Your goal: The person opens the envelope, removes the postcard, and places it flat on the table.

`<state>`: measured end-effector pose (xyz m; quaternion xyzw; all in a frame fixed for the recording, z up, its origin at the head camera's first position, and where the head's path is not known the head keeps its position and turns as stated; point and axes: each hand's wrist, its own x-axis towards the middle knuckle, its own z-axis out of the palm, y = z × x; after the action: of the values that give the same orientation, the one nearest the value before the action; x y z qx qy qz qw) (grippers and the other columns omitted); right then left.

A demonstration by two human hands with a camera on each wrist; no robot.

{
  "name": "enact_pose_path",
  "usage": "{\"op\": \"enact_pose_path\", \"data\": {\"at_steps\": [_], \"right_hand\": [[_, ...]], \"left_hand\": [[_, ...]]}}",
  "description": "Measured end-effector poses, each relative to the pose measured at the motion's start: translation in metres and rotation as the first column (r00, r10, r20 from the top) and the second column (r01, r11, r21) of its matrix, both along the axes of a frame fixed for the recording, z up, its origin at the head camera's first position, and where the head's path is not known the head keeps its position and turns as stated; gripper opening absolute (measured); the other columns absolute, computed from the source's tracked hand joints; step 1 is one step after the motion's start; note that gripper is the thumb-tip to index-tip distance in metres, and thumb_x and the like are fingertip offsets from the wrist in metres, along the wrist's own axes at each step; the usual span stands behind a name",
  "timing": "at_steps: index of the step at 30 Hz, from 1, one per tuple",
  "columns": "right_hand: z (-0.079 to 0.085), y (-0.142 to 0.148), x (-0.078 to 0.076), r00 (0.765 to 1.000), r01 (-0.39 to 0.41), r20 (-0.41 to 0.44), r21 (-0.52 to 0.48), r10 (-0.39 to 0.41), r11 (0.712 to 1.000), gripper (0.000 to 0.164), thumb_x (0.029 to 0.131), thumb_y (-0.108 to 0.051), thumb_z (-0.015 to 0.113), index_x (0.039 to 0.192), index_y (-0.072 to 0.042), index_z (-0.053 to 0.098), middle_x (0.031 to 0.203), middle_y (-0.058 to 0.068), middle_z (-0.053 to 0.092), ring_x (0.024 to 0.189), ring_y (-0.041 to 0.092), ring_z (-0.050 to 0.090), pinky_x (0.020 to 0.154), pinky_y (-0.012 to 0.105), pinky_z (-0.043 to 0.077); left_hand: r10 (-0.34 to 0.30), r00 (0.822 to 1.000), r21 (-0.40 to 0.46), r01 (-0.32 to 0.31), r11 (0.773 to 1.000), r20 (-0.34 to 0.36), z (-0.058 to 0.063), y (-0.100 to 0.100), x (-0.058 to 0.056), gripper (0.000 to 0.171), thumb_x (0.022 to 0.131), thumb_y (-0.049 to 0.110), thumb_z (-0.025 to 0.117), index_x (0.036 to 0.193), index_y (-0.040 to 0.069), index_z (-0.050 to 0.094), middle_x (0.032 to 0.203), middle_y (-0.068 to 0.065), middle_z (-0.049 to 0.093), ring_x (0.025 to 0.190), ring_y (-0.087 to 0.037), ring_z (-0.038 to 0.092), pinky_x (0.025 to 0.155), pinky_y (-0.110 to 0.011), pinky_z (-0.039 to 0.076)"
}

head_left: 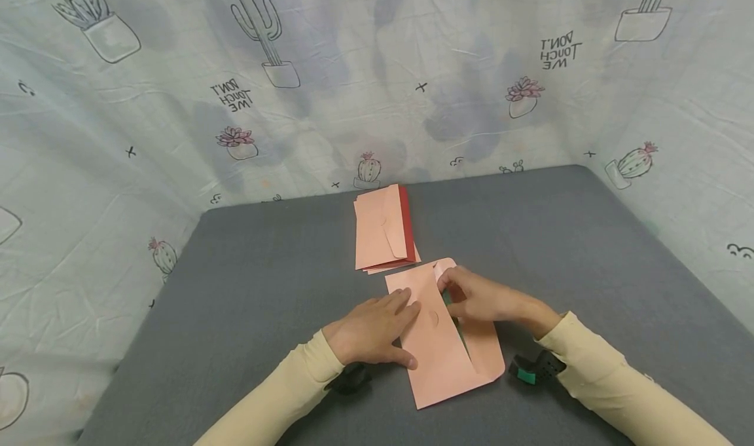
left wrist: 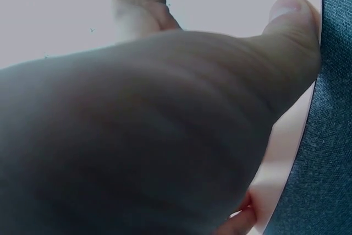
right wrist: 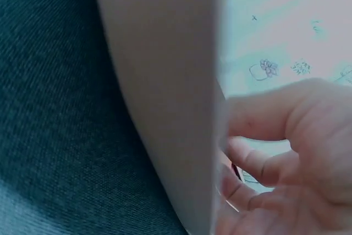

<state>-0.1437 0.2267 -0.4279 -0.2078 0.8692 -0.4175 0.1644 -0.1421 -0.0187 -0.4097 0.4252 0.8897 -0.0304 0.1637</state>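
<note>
A salmon-pink envelope (head_left: 438,367) lies on the grey table, its long flap (head_left: 485,348) folded out to the right. My left hand (head_left: 377,328) rests on the envelope's left part, fingers spread and thumb lower down near the edge. At the envelope's mouth, the curled fingers of my right hand (head_left: 480,294) pinch a green sheet (head_left: 447,298), most of which is hidden inside the envelope. In the right wrist view the flap (right wrist: 165,92) hides the fingertips of that hand.
Beyond the envelope lies a small stack of pink envelopes (head_left: 377,230), one with a red strip (head_left: 406,223) along its right side. White cloth with cactus prints (head_left: 330,105) hangs behind the table and along its sides.
</note>
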Motion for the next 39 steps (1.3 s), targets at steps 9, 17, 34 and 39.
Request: {"op": "enact_pose_path", "data": {"at_steps": [9, 17, 34, 39], "right_hand": [[-0.0039, -0.0009, -0.0019, 0.960, 0.171, 0.247, -0.136, -0.134, 0.976, 0.014, 0.094, -0.001, 0.059, 0.108, 0.001, 0.058, 0.089, 0.009, 0.063, 0.056, 0.013, 0.061, 0.058, 0.031, 0.057], [-0.0013, 0.0014, -0.0033, 0.936, 0.208, 0.311, -0.102, -0.167, 0.973, 0.030, 0.093, -0.003, 0.060, 0.122, 0.002, 0.054, 0.071, 0.005, 0.060, 0.050, 0.013, 0.064, 0.057, 0.030, 0.057], [-0.0026, 0.0026, -0.0056, 0.937, 0.239, 0.271, -0.045, -0.218, 0.970, 0.034, 0.097, -0.008, 0.061, 0.127, 0.006, 0.059, 0.078, 0.005, 0.067, 0.055, 0.012, 0.064, 0.059, 0.031, 0.058], [-0.0032, 0.0036, -0.0067, 0.942, 0.249, 0.242, -0.041, -0.232, 0.968, 0.034, 0.097, -0.008, 0.060, 0.129, 0.005, 0.060, 0.084, 0.006, 0.067, 0.059, 0.012, 0.062, 0.059, 0.031, 0.056]], "left_hand": [[0.009, 1.000, 0.014, -0.009, 1.000, 0.001, -0.0010, -0.0005, 0.0003, 0.094, 0.083, 0.064, 0.073, 0.157, 0.016, 0.039, 0.165, -0.011, 0.033, 0.152, -0.023, 0.036, 0.118, -0.043, 0.040], [0.000, 1.000, 0.015, 0.000, 1.000, -0.006, -0.0001, -0.0004, -0.0003, 0.094, 0.083, 0.064, 0.073, 0.156, 0.017, 0.040, 0.164, -0.011, 0.035, 0.151, -0.023, 0.037, 0.117, -0.043, 0.041], [-0.002, 1.000, 0.029, 0.002, 1.000, 0.010, -0.0001, -0.0008, -0.0003, 0.089, 0.083, 0.059, 0.075, 0.158, 0.029, 0.037, 0.165, -0.012, 0.033, 0.152, -0.025, 0.035, 0.118, -0.044, 0.039], [0.013, 0.999, 0.029, -0.014, 0.999, 0.033, -0.0009, -0.0007, -0.0006, 0.087, 0.083, 0.058, 0.076, 0.157, 0.030, 0.038, 0.166, -0.011, 0.032, 0.153, -0.025, 0.033, 0.119, -0.045, 0.037]]}}
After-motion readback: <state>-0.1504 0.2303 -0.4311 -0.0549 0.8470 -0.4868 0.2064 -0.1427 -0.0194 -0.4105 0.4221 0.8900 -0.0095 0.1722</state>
